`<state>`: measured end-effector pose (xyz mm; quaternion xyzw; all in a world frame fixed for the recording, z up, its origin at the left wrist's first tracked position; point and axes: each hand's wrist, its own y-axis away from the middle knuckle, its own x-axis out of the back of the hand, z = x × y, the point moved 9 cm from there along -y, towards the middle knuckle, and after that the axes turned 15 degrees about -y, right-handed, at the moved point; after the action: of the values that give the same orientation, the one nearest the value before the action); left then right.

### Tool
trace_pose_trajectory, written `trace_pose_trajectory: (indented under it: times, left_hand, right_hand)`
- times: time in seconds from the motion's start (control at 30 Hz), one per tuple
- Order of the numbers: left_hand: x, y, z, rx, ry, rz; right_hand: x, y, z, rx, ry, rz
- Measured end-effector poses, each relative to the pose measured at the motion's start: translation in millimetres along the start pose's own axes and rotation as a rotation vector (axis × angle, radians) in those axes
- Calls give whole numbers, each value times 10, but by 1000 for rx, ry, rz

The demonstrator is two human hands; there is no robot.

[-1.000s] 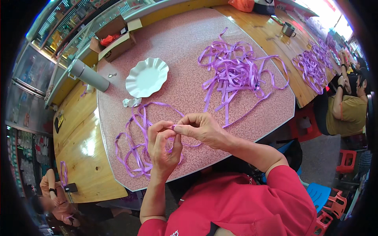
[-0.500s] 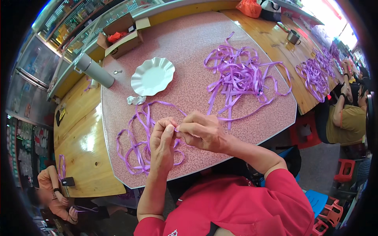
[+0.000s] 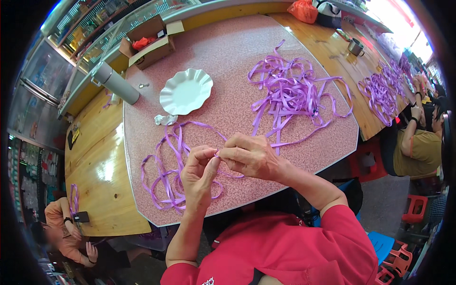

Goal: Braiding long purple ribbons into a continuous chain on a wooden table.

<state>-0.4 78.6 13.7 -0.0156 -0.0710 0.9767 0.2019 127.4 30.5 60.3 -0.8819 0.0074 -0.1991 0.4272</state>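
Observation:
Over the near part of the pink table, my left hand (image 3: 199, 172) and my right hand (image 3: 251, 156) meet fingertip to fingertip. Both pinch a narrow purple ribbon (image 3: 217, 153), of which only a small bit shows between the fingers. Loose loops of purple ribbon (image 3: 167, 180) lie on the table beside and beyond my left hand. Past my right hand is a larger tangled heap of purple ribbons (image 3: 285, 92). My fingers hide the held ribbon's end.
A white scalloped plate (image 3: 186, 91) and crumpled tissue (image 3: 165, 120) lie beyond my hands. Farther off stand a grey flask (image 3: 114, 83) and an open cardboard box (image 3: 152, 51). At right are a metal mug (image 3: 355, 46) and more ribbons (image 3: 380, 97). Co-workers sit at both sides.
My hands have shifted slightly right, still pinching the ribbon together. A strand now shows below my right hand. The co-worker at lower left has moved their hands.

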Motion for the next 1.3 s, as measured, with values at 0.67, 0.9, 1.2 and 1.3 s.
trace_pose_trajectory:
  times: [0.67,0.9,1.2,1.3]
  left_hand:
    - [-97,3,-172,-40,125,42]
    - [-31,0,-111,-205,-228,77]
    - [-53,112,362,-629,-775,324]
    - [-44,74,401,-594,-819,283]
  right_hand:
    - [-10,73,264,-502,-320,210]
    - [-179,259,454,-781,-687,208]
    - [-252,379,508,-993,-1018,381]
    - [-120,289,451,-882,-786,360]
